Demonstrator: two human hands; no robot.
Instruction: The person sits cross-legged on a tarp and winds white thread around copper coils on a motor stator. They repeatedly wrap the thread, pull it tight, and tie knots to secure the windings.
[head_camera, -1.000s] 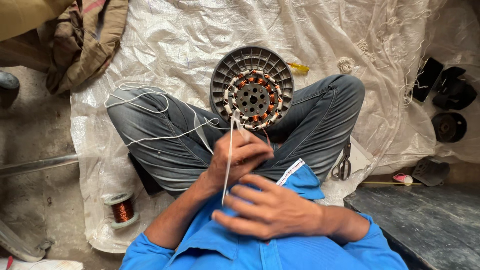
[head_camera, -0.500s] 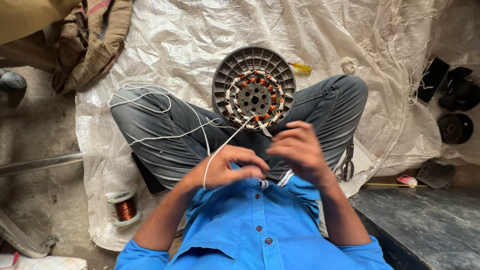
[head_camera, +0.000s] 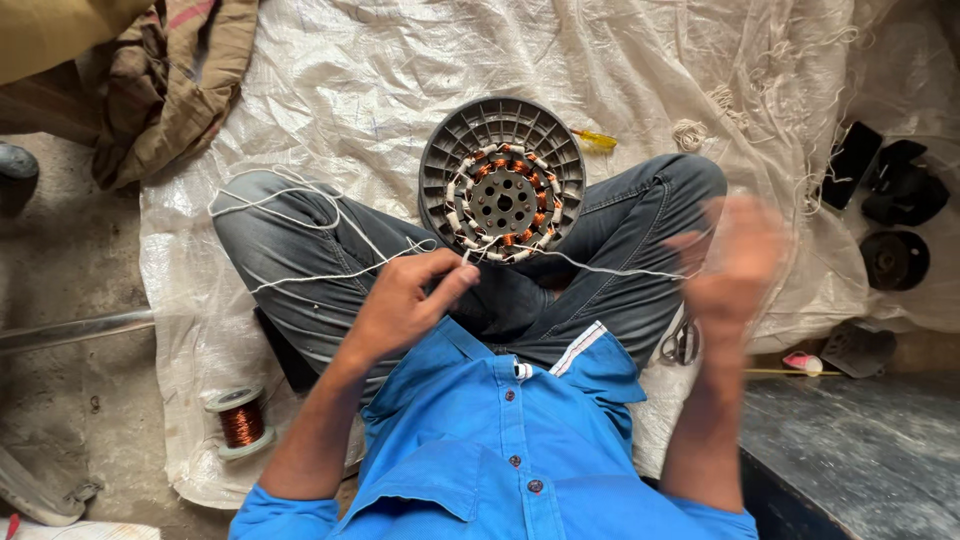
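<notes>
**Meanwhile, white string running taut from the motor coil to the right hand**

Meanwhile, the person is sitting cross-legged on a white woven sheet (head_camera: 330, 60), with a round grey motor part (head_camera: 502, 180) resting between the knees at about twelve o'clock from the chest. Copper windings are showing in a ring around its hub. The left hand (head_camera: 405, 300) is sitting just below the part, at its six o'clock, with thumb and fingers pinching the white string (head_camera: 600, 268) right where it leaves the coil. From there the string is stretching nearly level toward three o'clock, ending at the right hand (head_camera: 735, 262), which is raised and blurred; I cannot tell whether it is clenched on the string or loose. So the string's long axis is lying left to right, the left hand is the nearer one to the part, and the right hand is well apart from it. Loose loops of the same string are lying over the left knee. A spool of copper wire (head_camera: 240, 422) is standing on the sheet at eight o'clock, and dark round parts (head_camera: 893, 260) are lying at three o'clock.
</notes>
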